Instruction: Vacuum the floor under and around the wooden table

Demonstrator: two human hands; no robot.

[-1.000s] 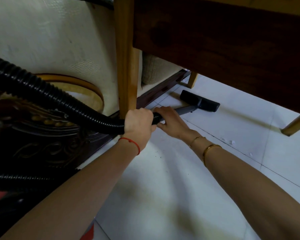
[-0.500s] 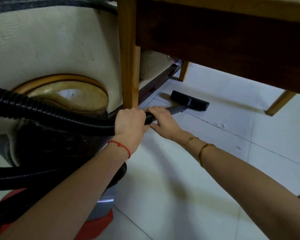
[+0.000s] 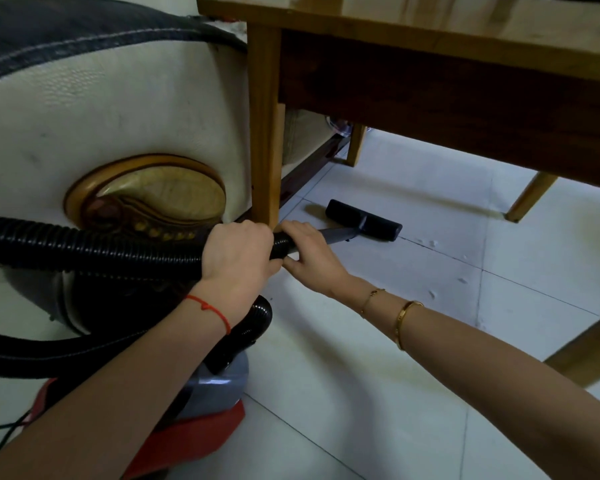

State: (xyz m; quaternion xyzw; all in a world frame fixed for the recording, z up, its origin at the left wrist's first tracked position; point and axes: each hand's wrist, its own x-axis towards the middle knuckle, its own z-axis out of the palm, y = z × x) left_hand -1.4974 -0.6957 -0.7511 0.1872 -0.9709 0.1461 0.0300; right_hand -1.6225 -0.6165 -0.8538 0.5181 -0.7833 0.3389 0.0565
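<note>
Both hands are wrapped round the vacuum's hose end. The left hand (image 3: 236,251) has its fingers clamped on the ribbed black hose (image 3: 94,249), and the right hand (image 3: 307,252) closes its fingers on the grey wand (image 3: 336,234) just ahead of it. The nozzle (image 3: 363,220) lies flat on the white tile floor (image 3: 361,341) under the table (image 3: 430,32), just past the near leg (image 3: 264,133) and beside the sofa (image 3: 118,109). Over the last second the view has risen and drawn back, so the tabletop and the red and grey vacuum body (image 3: 219,386) now show, and the nozzle sits nearer the hands than it did. That reads as a backward stroke, with the strip along the sofa base probably covered. Small white flecks (image 3: 432,243) lie on the tiles to the nozzle's right, so the work under the table looks unfinished.
</note>
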